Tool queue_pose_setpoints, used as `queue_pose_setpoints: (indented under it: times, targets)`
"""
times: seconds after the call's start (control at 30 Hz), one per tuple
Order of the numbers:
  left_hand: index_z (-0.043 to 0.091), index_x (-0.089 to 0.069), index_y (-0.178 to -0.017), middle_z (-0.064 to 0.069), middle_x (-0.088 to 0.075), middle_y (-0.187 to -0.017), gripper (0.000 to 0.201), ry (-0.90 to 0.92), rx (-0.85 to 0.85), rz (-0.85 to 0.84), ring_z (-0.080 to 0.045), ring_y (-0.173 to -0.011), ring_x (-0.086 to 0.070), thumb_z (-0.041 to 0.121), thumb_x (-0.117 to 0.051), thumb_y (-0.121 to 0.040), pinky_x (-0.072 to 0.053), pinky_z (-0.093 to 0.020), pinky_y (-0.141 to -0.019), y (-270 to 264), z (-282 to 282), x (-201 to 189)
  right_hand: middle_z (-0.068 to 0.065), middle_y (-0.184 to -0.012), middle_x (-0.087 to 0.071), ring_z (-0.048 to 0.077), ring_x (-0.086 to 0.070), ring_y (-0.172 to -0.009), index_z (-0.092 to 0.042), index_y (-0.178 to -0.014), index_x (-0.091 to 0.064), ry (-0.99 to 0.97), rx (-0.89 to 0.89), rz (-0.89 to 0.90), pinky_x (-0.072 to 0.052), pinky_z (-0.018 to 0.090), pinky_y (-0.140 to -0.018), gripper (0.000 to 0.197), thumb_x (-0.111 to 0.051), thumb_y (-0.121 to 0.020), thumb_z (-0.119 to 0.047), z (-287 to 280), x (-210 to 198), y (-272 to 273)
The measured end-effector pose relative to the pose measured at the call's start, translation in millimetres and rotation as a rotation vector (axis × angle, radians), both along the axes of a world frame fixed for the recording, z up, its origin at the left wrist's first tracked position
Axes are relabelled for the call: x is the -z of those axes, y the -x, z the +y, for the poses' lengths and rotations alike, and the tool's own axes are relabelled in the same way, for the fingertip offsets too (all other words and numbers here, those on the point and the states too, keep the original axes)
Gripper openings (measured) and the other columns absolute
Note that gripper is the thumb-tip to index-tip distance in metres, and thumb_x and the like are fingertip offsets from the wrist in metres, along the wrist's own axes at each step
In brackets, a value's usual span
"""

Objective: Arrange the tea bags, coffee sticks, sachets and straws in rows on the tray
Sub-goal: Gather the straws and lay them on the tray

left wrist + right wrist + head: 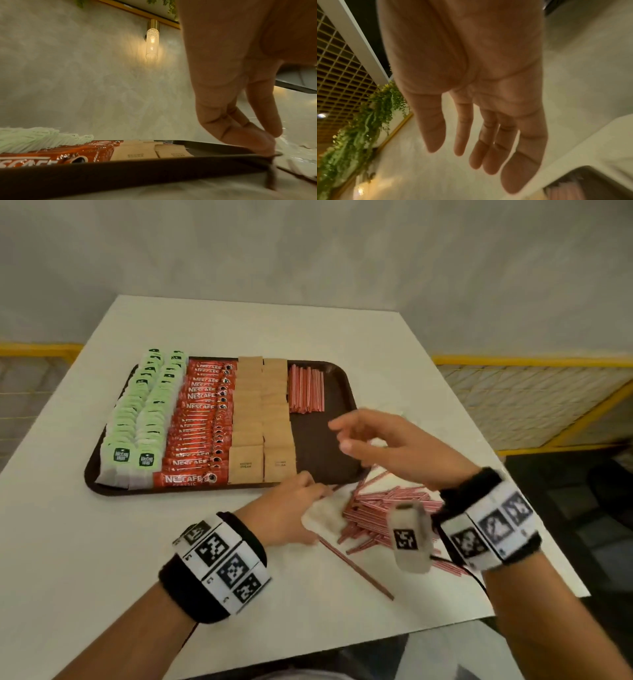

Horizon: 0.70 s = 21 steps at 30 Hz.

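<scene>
A: Nearest us, what are the hands doing?
B: The left hand [287, 505] lies low at the tray's [329, 460] near edge, fingertips [264, 146] pinched on something I can't make out. The right hand [387, 446] hovers above with fingers spread, empty.
A: And the goods?
B: Loose straws [380, 508] are heaped on the table [85, 542]. On the tray: green tea bags [137, 419], red coffee sticks [198, 419], brown sachets [260, 412], few straws farthest.
</scene>
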<state>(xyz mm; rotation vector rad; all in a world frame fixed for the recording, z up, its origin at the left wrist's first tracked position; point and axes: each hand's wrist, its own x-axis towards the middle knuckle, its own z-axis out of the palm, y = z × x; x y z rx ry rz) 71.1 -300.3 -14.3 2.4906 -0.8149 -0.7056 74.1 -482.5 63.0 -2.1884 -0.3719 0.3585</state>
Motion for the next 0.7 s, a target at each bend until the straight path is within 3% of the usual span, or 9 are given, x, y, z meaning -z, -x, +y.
queue_pose_setpoints:
  times: [0.07, 0.17, 0.23, 0.3, 0.43, 0.7]
  targets:
    - [0.023, -0.026, -0.145, 0.001, -0.03, -0.133, 0.085, -0.079, 0.016, 0.037, -0.015, -0.122, -0.033, 0.03, -0.075, -0.076, -0.031, -0.023, -0.103, 9.9, -5.4, 4.3, -0.009, -0.115, -0.052, 0.001, -0.051, -0.103, -0.038, -0.117, -0.055, 0.168, 0.024, 0.08, -0.046, 0.024, -0.092, 0.035, -0.066, -0.084, -0.034, -22.5, 17.2, 38.4]
    - [0.018, -0.021, -0.146, 0.001, -0.022, -0.141, 0.092, -0.165, 0.018, 0.043, -0.019, -0.13, -0.026, 0.037, -0.076, -0.074, -0.029, -0.036, -0.11, 17.6, -13.5, 9.9, -0.011, -0.138, -0.032, 0.006, -0.03, -0.128, -0.041, -0.136, -0.035, 0.483, 0.036, 0.167, -0.029, 0.026, -0.108, 0.075, -0.075, -0.073, -0.043, -46.4, 42.7, 70.2]
    - [0.015, -0.018, -0.146, -0.001, -0.017, -0.146, 0.093, -0.21, 0.004, 0.029, -0.021, -0.135, -0.022, 0.041, -0.073, -0.076, -0.027, -0.039, -0.112, 19.2, -19.1, 10.7, -0.01, -0.152, -0.011, 0.014, -0.01, -0.14, -0.035, -0.147, -0.015, 0.652, 0.058, 0.214, -0.021, 0.037, -0.114, 0.101, -0.077, -0.068, -0.046, -53.5, 58.7, 79.2]
    - [0.012, -0.013, -0.147, -0.004, -0.012, -0.151, 0.094, -0.261, -0.009, 0.016, -0.023, -0.139, -0.017, 0.044, -0.069, -0.079, -0.024, -0.041, -0.113, 18.5, -24.5, 10.3, -0.004, -0.157, 0.006, 0.022, 0.006, -0.145, -0.033, -0.149, 0.0, 0.742, 0.097, 0.279, -0.015, 0.049, -0.116, 0.114, -0.078, -0.067, -0.046, -56.5, 69.6, 83.4]
    - [0.009, -0.004, -0.149, -0.004, -0.008, -0.155, 0.099, -0.339, 0.002, -0.006, -0.024, -0.142, -0.01, 0.048, -0.065, -0.081, -0.02, -0.042, -0.113, 15.3, -34.9, 11.8, 0.007, -0.157, 0.013, 0.027, 0.01, -0.145, -0.028, -0.15, 0.006, 0.738, 0.142, 0.364, -0.012, 0.048, -0.117, 0.112, -0.076, -0.074, -0.038, -60.4, 79.9, 82.8]
    - [0.026, -0.025, -0.144, 0.006, -0.032, -0.143, 0.076, -0.173, 0.057, -0.023, -0.016, -0.134, -0.023, 0.035, -0.068, -0.082, -0.027, -0.039, -0.108, 16.2, -40.3, 17.5, 0.005, -0.156, -0.008, 0.026, -0.01, -0.143, -0.027, -0.149, -0.016, 0.639, 0.052, 0.214, -0.019, 0.041, -0.117, 0.089, -0.072, -0.079, -0.027, -53.0, 85.3, 76.8]
